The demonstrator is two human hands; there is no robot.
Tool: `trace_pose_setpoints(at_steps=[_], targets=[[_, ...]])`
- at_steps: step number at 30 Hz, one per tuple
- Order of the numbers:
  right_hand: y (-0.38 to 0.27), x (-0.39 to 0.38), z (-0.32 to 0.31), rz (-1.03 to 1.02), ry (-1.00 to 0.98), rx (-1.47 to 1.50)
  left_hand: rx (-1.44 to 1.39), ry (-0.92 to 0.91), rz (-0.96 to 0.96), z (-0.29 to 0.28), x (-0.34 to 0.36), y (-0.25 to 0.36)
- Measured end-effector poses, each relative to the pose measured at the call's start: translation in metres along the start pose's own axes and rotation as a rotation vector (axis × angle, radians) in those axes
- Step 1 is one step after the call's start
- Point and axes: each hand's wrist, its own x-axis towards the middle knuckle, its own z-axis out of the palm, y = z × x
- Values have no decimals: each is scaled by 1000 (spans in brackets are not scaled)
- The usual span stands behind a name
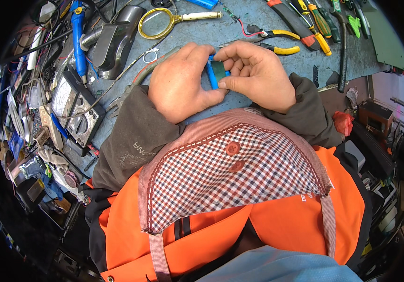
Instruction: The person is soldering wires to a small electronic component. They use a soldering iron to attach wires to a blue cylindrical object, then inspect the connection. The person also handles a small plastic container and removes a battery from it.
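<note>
Both of my hands meet over the grey-blue workbench (197,35), around a small blue block (212,77). A dark green strip (219,69) lies along the block's right side; its exact kind I cannot make out. My left hand (178,87) closes on the block from the left, fingers curled and mostly hidden behind the back of the hand. From the right, my right hand (261,73) pinches its lower right edge between thumb and bent fingers. Just beyond the right hand lie pliers with yellow and black handles (284,49).
A magnifying glass (157,23) lies at the back, left of several screwdrivers (321,23). On the left are a blue soldering iron (78,42), a grey metal fixture (117,44) and an analog multimeter (77,113), among cluttered cables. A black bar tool (342,56) overhangs the right edge.
</note>
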Motion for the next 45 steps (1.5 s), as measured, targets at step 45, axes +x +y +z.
trace_pose_setpoints(at_steps=[45], targets=[[-5, 6, 1, 12, -8, 212, -2, 25, -13, 1, 2, 2]])
